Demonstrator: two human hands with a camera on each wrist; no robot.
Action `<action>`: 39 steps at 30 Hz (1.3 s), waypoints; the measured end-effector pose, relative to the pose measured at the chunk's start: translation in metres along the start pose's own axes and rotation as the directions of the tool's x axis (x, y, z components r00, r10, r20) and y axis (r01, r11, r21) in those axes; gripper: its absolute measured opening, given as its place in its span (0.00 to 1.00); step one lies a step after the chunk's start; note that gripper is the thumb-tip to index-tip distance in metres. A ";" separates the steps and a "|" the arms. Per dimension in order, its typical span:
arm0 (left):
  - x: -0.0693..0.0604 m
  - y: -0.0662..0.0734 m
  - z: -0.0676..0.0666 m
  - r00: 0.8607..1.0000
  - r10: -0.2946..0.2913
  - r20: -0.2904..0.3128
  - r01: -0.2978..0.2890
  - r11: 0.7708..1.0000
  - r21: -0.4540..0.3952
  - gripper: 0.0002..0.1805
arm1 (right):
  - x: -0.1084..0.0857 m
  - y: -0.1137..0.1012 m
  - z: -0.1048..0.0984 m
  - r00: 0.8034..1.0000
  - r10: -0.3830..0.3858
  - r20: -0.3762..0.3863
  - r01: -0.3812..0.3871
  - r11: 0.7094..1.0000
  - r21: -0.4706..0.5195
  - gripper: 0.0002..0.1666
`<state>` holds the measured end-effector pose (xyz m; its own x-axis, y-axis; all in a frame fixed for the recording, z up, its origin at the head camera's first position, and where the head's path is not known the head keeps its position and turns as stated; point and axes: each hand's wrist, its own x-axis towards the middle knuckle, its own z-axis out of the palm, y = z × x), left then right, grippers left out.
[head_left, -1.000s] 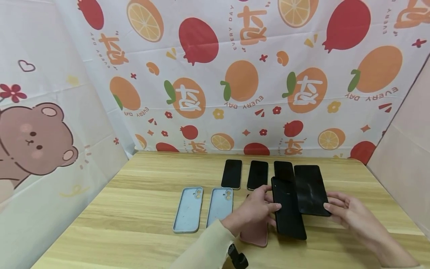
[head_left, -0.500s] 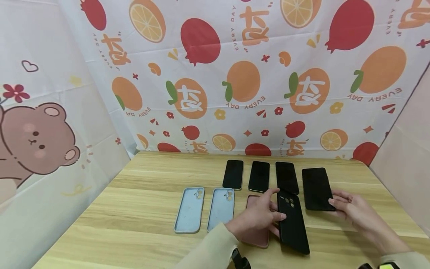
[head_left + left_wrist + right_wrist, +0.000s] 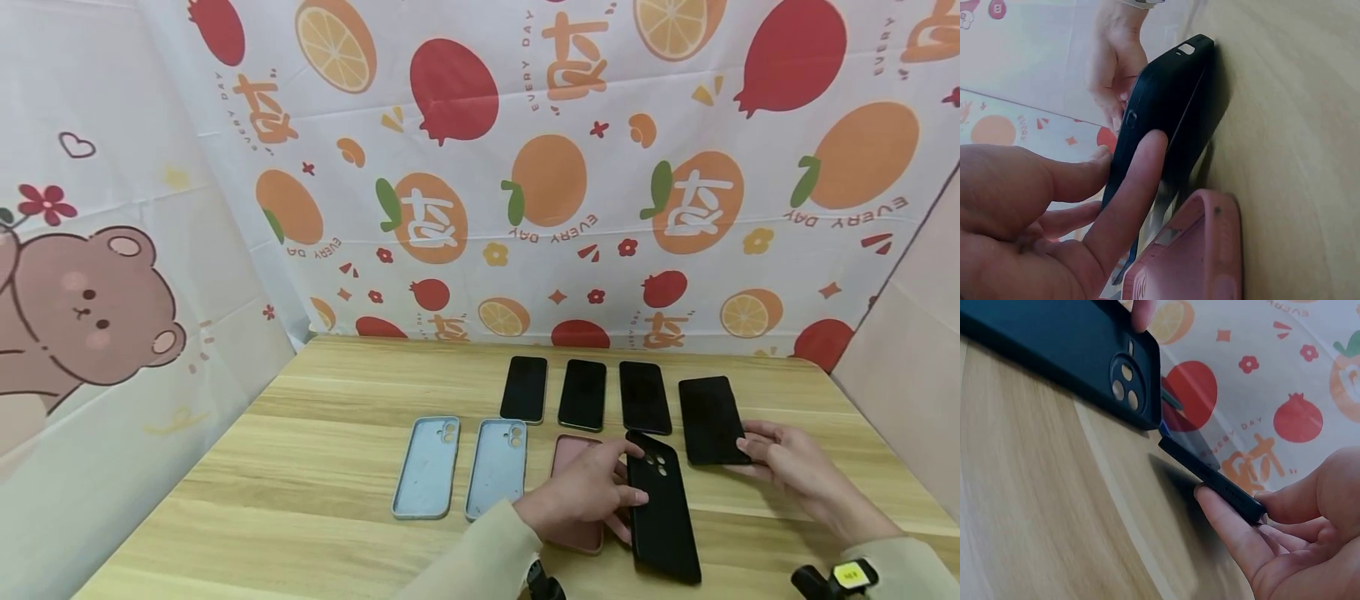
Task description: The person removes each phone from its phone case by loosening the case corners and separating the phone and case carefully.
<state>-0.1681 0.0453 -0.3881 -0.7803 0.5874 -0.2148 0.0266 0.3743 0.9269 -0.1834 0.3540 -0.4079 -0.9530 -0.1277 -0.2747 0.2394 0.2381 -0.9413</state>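
Observation:
My left hand (image 3: pixel 585 492) holds a black phone case (image 3: pixel 666 521) by its left edge, fingers on one side and thumb on the other. The case leans, raised off the table along that edge, its camera cutouts at the far end. My right hand (image 3: pixel 795 467) pinches the near right corner of a black phone (image 3: pixel 711 421), screen up. In the right wrist view the phone (image 3: pixel 1213 478) is tilted, with a shadow beneath its held end. Partly hidden under my left hand lies a pink phone case (image 3: pixel 572 452), hollow side up.
Three dark phones, a left one (image 3: pixel 524 390), a middle one (image 3: pixel 582 395) and a right one (image 3: pixel 645 397), lie in a row at the back. Two light blue cases, one outer (image 3: pixel 426 468) and one inner (image 3: pixel 497 467), lie left of the pink case. A printed cloth (image 3: pixel 465 200) hangs behind the wooden table (image 3: pixel 300 500).
The black case and the black phone overlapped before and are now apart. The case has come toward me and lower; the phone has moved slightly right, and its near end has shifted away.

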 end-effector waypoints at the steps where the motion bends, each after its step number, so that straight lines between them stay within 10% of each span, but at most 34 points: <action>1: 0.000 0.000 0.000 1.000 0.001 -0.005 -0.001 1.000 0.015 0.27 | 0.000 0.001 -0.001 1.000 0.000 -0.002 0.000 1.000 -0.005 0.38; 10: -0.001 0.003 0.000 0.999 -0.008 -0.054 0.019 0.977 0.213 0.25 | 0.003 0.007 -0.008 0.999 0.011 -0.037 -0.012 0.999 -0.046 0.38; 39: -0.005 0.014 -0.005 0.985 -0.009 -0.170 0.070 0.932 0.357 0.22 | -0.008 0.005 -0.002 0.961 -0.125 -0.248 0.009 0.907 -0.422 0.25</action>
<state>-0.1669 0.0441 -0.3727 -0.8752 0.4536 -0.1680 0.1928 0.6457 0.7388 -0.1749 0.3583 -0.4102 -0.9915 0.0867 -0.0975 0.1303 0.6208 -0.7731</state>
